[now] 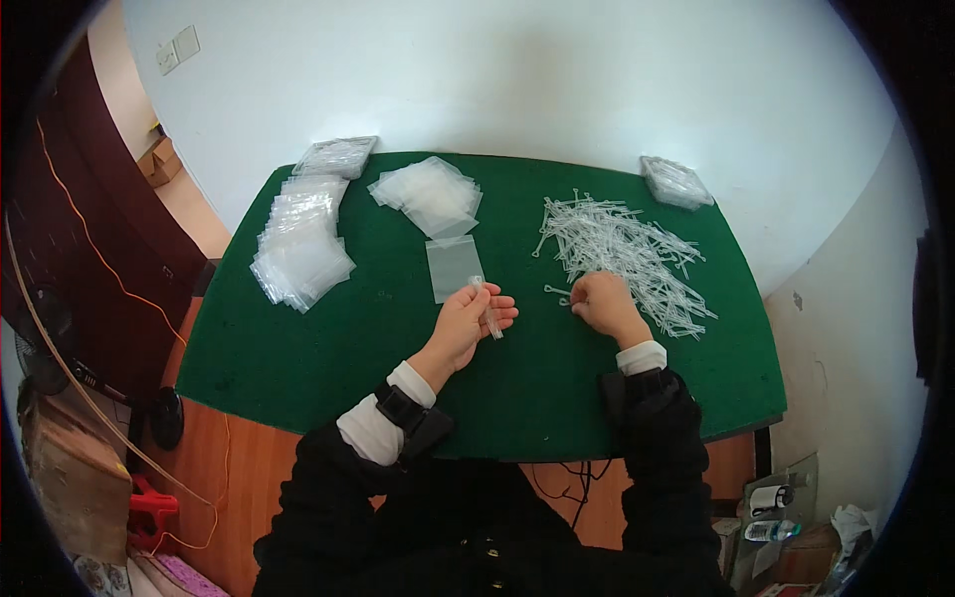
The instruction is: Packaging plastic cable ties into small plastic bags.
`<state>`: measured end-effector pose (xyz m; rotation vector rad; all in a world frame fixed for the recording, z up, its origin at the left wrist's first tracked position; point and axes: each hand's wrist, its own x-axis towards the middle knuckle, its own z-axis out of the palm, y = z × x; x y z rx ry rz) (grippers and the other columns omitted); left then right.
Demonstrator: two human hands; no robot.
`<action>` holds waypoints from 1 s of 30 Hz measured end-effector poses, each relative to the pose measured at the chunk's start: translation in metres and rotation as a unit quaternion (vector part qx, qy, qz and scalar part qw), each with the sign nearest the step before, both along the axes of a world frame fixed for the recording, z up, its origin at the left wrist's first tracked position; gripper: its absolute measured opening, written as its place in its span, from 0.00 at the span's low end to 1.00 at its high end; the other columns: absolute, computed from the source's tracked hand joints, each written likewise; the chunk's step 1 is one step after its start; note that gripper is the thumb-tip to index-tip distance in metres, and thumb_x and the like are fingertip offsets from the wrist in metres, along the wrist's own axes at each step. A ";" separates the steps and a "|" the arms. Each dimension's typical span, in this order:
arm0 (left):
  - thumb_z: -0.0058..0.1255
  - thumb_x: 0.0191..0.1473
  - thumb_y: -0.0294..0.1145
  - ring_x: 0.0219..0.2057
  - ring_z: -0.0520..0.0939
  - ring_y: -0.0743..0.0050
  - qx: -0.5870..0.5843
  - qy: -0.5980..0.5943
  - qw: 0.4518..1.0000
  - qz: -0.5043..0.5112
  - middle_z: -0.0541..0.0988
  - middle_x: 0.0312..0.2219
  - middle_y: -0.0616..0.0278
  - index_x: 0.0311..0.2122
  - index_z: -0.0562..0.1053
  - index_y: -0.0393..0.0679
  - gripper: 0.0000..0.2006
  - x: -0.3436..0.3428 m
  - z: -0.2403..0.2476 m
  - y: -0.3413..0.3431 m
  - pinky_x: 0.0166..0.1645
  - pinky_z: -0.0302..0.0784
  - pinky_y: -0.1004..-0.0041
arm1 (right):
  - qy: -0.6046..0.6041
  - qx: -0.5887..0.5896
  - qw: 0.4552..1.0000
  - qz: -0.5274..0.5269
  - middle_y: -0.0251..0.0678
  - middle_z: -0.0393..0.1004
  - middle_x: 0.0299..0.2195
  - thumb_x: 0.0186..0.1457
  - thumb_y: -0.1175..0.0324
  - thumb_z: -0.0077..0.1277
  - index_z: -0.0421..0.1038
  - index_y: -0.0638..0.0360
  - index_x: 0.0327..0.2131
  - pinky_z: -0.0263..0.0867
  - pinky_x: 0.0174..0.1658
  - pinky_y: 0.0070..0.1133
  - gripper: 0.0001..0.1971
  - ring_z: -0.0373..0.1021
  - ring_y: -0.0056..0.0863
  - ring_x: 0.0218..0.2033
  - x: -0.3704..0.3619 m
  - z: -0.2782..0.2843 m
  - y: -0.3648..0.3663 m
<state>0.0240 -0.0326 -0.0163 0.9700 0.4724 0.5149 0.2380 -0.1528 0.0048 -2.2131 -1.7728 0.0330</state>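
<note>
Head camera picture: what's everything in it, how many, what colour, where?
Table: one, green, centre
Loose sticks: many, clear, table's right
Bundle: one, clear, far right
Fanned bags: many, clear, table's left
Corner stack: one, clear, far left
Bag pile: one, clear, far middle
Single bag: one, clear, before pile
Wall: one, white, behind
Switch plates: two, white, upper left
Floor: one, brown, below
Side clutter: several, mixed, lower corners
Sleeves: two, black, bottom
Left grip: one, bare, centre, holding clear sticks
Right grip: one, bare, at loose sticks
</note>
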 end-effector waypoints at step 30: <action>0.33 0.60 0.37 0.39 0.75 0.69 0.031 0.025 0.999 -0.021 0.73 0.38 0.57 0.43 0.64 0.40 0.13 -0.002 0.000 0.000 0.43 0.72 0.71 | 0.479 0.347 0.805 0.034 0.31 0.70 0.24 0.50 0.78 0.47 0.66 0.63 0.32 0.65 0.32 0.14 0.04 0.68 0.17 0.25 -0.027 -0.009 0.023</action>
